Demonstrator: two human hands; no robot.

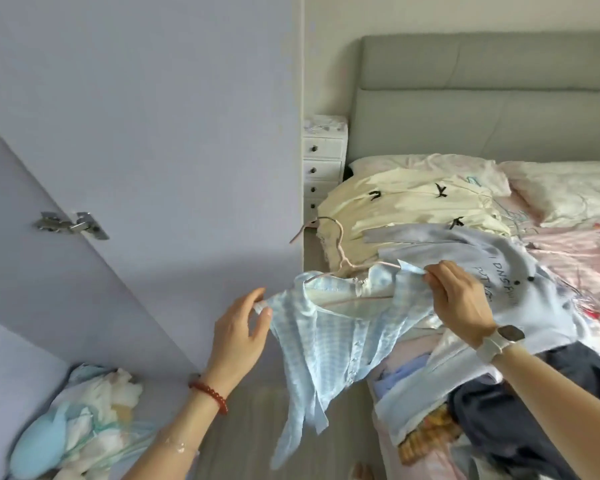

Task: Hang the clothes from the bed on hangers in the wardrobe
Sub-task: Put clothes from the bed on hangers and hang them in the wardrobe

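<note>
Blue-and-white checked shirt (329, 337) hangs in the air between the two hands, beside the bed (575, 258). It is thin and soft, with small squares all over, a row of tiny buttons down the front, and long loose ends that dangle toward the floor. A thin pink hanger (340, 258) sits inside its neck, with the curved hook poking up and to the left.

Behind it, clothes are heaped on the bed: a cream top with little black bows (416, 202), a pale blue top with dark letters (499, 268) and some dark navy cloth (520, 417) (all crumpled, none folded). The pale blue top lies right under the right arm. A grey padded headboard (482, 95) stands at the back, and a small white drawer chest (324, 161) is squeezed between it and the wardrobe side. The lilac wardrobe door (66, 271) stands open on the left, with a shiny metal hinge (71, 225) on it. Low down by it is a pile of soft white and blue things (84, 424).

The left hand (238, 336) pinches one shoulder edge of the shirt between thumb and fingertips; it wears a red bead bracelet (208, 393). The right hand (459, 299) has its fingers curled round the other shoulder edge, and its wrist wears a white watch (499, 339).
</note>
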